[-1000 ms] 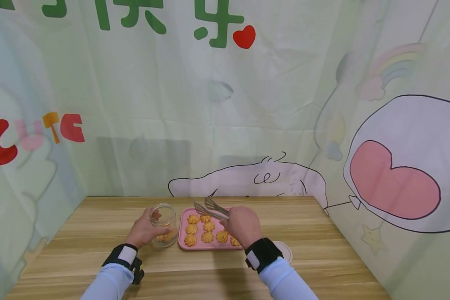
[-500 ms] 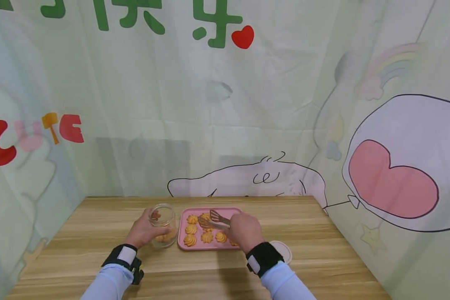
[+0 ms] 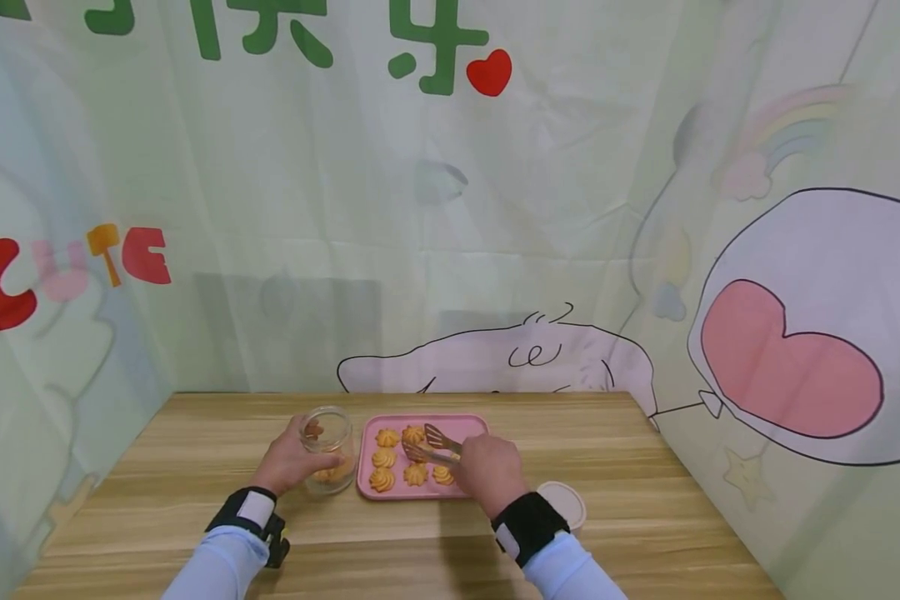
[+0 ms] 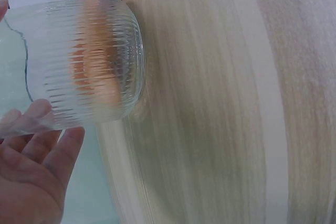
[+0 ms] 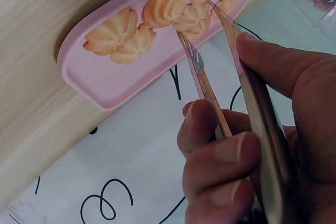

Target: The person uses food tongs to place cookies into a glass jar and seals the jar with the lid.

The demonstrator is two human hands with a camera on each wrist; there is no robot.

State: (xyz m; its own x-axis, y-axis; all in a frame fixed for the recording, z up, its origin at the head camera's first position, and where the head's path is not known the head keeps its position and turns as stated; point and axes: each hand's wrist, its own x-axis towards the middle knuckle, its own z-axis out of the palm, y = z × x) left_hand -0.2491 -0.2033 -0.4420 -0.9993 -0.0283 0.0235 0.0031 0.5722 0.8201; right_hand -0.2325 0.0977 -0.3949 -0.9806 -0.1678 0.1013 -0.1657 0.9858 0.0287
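My left hand (image 3: pixel 291 460) holds a clear ribbed glass jar (image 4: pixel 58 61) upright on the table, thumb and fingers on either side. Orange-brown cookies (image 4: pixel 97 72) lie at its bottom. In my right hand (image 3: pixel 492 471) is a pair of slotted metal tongs (image 3: pixel 444 458), gripped between thumb and fingers. The tongs' ends stand apart, low over the pink tray (image 3: pixel 461 427), about a cookie in its middle; whether they touch it I cannot tell. Several swirled piped cookies (image 3: pixel 382 458) sit on the tray, just right of the jar. My right hand hides part of the tray's right side.
A round pale lid (image 3: pixel 562 502) lies on the wooden table (image 3: pixel 630 467), beside my right wrist. Behind the table hangs a printed cloth backdrop (image 3: pixel 292 250), with more cloth along both sides.
The tongs have come down from above the tray's far edge to the cookies, with a small shift of my right hand toward me. The left hand and jar keep their place.
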